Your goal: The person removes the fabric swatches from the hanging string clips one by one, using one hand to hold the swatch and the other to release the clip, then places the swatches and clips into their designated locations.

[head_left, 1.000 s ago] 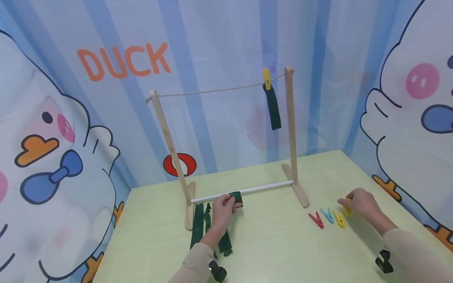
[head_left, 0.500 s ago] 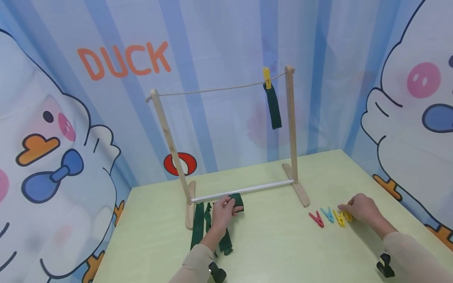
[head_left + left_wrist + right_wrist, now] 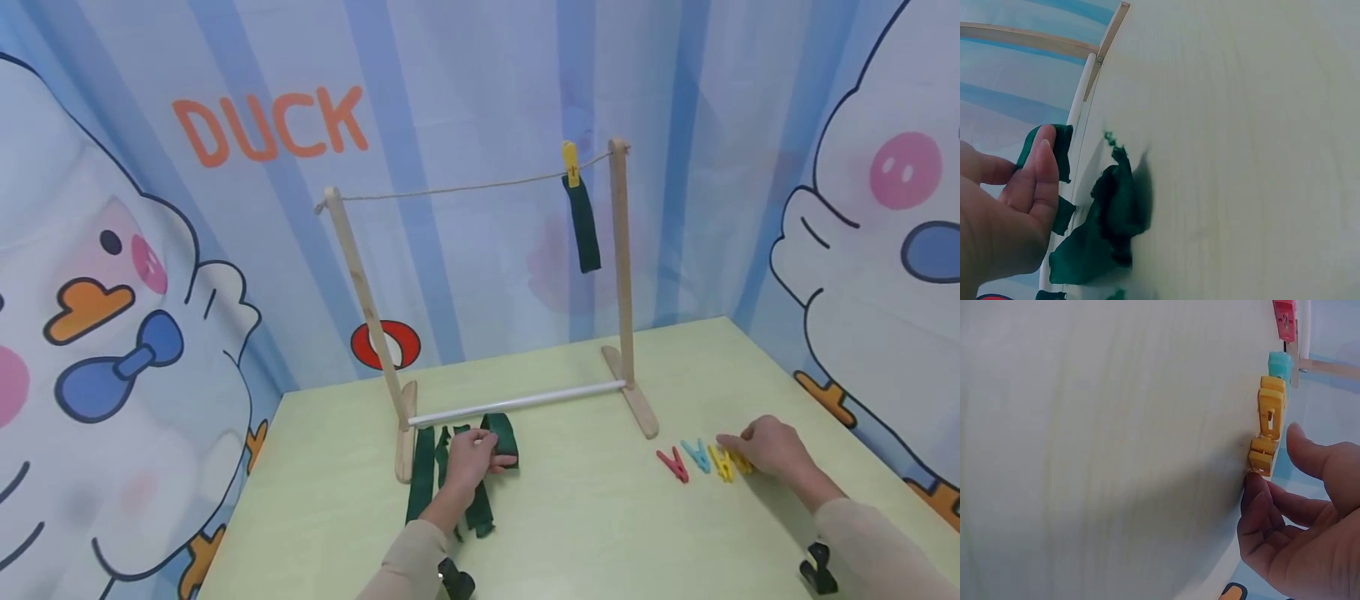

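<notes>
My left hand (image 3: 467, 460) pinches a dark green cloth strip (image 3: 506, 437) just above the table, and the strip's end drapes over the fingers. Beneath this hand lie several more green cloth strips (image 3: 423, 475), one of them crumpled (image 3: 1116, 206) in the left wrist view. At the right, my right hand (image 3: 778, 448) is beside a yellow clothespin (image 3: 1262, 456). A fingertip touches or nearly touches that clothespin, while the thumb stands apart from it. Alongside are a second yellow clothespin (image 3: 722, 465), a blue clothespin (image 3: 697, 457) and a red clothespin (image 3: 673, 467).
A wooden rack (image 3: 621, 267) stands at the back, with a cord (image 3: 465, 188) strung between its posts and a white bar (image 3: 517, 402) low down. From the cord's right end hangs a green strip (image 3: 582, 225) under a yellow clothespin (image 3: 570, 165). Duck-print curtains surround the table.
My right hand has lowered the yellow clothespin to the table beside the other clothespins and its thumb has come away. In my left hand, more of the strip's end shows. The view shifted slightly.
</notes>
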A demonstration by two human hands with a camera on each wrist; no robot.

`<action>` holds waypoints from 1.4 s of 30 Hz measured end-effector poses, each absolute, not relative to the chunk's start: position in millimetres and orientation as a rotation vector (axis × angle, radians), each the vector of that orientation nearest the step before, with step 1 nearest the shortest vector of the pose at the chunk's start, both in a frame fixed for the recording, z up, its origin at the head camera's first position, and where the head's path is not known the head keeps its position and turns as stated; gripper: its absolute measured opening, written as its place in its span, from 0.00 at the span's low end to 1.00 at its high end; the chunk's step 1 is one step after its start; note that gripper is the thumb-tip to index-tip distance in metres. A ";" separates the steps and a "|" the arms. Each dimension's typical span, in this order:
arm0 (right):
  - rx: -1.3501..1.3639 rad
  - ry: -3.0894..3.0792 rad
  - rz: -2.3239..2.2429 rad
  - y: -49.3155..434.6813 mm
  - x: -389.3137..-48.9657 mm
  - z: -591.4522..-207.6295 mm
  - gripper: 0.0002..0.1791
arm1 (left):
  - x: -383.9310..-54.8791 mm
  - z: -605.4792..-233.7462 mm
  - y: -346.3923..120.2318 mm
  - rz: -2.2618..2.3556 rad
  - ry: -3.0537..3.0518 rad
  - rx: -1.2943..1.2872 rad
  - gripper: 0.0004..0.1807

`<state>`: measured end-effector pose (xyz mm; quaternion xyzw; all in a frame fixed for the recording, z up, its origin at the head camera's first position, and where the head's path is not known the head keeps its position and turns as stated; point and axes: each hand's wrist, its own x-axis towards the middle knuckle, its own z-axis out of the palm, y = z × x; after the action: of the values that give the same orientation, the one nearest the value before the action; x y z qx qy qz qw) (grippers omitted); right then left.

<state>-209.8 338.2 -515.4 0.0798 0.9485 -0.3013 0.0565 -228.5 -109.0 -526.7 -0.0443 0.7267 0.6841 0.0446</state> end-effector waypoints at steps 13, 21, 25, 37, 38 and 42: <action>0.225 2.874 -0.862 337.9 -205.9 -511.8 0.33 | -217.6 -533.3 -109.6 1.902 2.258 -0.201 0.12; 0.204 2.881 -0.870 338.3 -206.8 -510.7 0.34 | -214.9 -526.1 -115.7 1.723 2.312 -0.158 0.12; 0.219 2.862 -0.855 337.8 -207.2 -510.4 0.36 | -214.3 -524.7 -117.6 1.572 2.449 -0.076 0.15; 0.228 2.855 -0.825 335.2 -204.8 -509.6 0.42 | -216.0 -528.8 -125.8 1.228 2.780 0.071 0.25; 0.227 2.855 -0.824 335.4 -204.9 -509.8 0.42 | -216.0 -528.6 -126.2 1.220 2.782 0.080 0.26; 0.222 2.849 -0.816 336.4 -205.6 -509.3 0.44 | -215.0 -526.1 -126.9 1.197 2.779 0.082 0.27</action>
<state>-205.6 336.4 -509.3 0.0745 0.9552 -0.2737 0.0850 -215.0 -126.9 -526.1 0.0271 0.9166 0.3947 0.0574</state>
